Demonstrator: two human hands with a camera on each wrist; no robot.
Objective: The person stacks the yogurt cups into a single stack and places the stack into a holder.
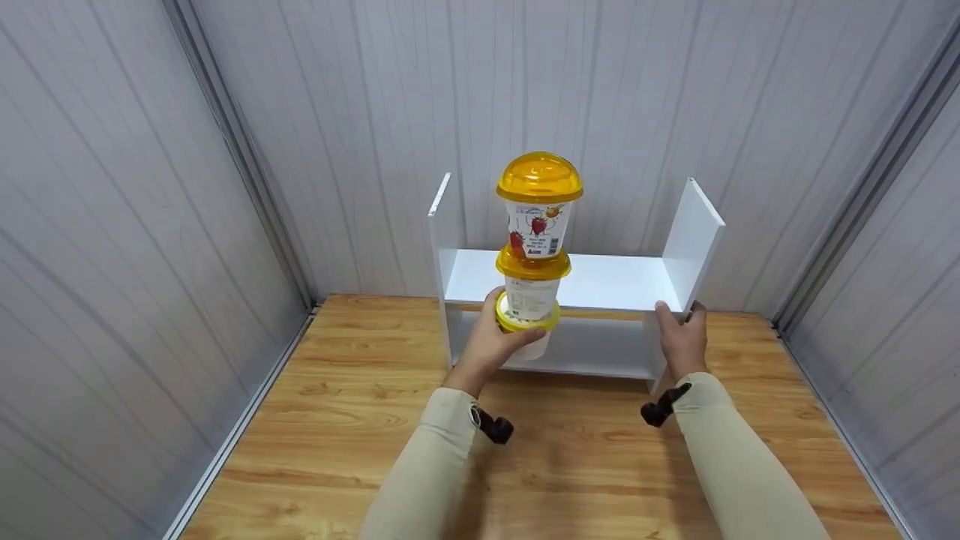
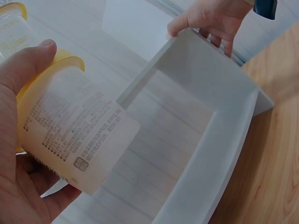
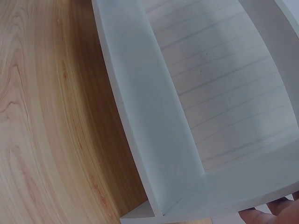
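My left hand grips the lowest of three stacked plastic cups at its yellow lid. This bottom cup is pale, with printed text on its side. Above it stand a middle cup with an orange lid and a top cup with strawberry pictures and an orange domed lid. The stack is upright, in front of a white two-tier shelf. At the shelf's right side my right hand holds the side panel, thumb at the front and fingers around the outer face.
The shelf stands on a wood-grain floor, close to the pale panelled back wall. Walls also rise on the left and right. The shelf's side panels reach up above its upper board. A dark camera is strapped to each wrist.
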